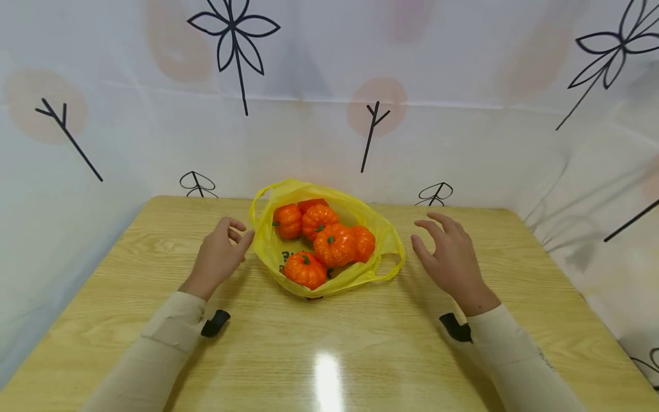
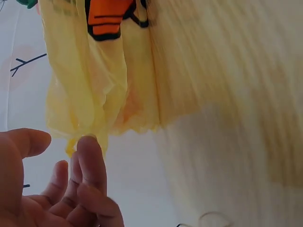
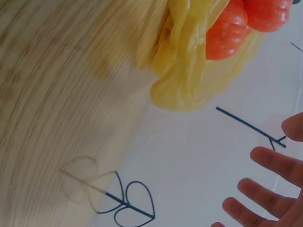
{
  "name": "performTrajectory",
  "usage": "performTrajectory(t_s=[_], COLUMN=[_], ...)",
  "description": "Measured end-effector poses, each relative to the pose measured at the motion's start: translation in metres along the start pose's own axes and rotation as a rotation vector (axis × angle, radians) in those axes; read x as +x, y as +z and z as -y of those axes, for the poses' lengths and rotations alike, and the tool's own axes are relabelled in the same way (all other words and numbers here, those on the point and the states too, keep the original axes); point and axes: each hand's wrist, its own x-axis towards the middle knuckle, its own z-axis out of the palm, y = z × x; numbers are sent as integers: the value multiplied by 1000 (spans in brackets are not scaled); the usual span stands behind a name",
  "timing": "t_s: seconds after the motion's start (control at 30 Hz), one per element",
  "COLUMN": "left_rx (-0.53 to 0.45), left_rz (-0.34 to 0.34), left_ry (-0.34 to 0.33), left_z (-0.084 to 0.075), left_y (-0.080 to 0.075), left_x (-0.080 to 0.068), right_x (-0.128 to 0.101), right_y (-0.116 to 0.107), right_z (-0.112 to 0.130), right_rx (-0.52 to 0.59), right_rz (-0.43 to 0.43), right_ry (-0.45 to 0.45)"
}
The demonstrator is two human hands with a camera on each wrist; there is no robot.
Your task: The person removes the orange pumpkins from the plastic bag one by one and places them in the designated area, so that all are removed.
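Observation:
A yellow plastic bag [image 1: 268,252] lies wide open on the table, its handles spread left and right. Inside it are several small orange pumpkins [image 1: 334,245] with green stems. My left hand [image 1: 218,252] is beside the bag's left edge, fingers loosely bent and holding nothing; in the left wrist view its fingertips appear close to the bag's side [image 2: 85,85], and whether they touch cannot be told. To the right of the bag, apart from it, my right hand [image 1: 450,257] hovers with fingers spread. The right wrist view shows orange pumpkins [image 3: 227,33] at the bag's mouth.
The bag sits toward the back of a light wooden table [image 1: 278,355]. Behind and around the table hangs a white cloth [image 1: 309,137] with black plant drawings. A black strap end [image 1: 215,324] shows by the left wrist, another black strap end [image 1: 455,328] by the right.

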Motion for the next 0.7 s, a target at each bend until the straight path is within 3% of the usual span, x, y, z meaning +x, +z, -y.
performTrajectory(t_s=[0.17, 0.37, 0.7], left_rx=[-219, -396, -575], left_rz=[106, 190, 259], left_ry=[-98, -189, -218], left_z=[8, 16, 29], left_y=[8, 13, 16], left_x=[1, 8, 15], right_x=[-1, 0, -1], right_y=[3, 3, 8], right_z=[5, 9, 19], right_rx=[15, 28, 120], right_rz=[-2, 9, 81], right_ry=[-26, -56, -36])
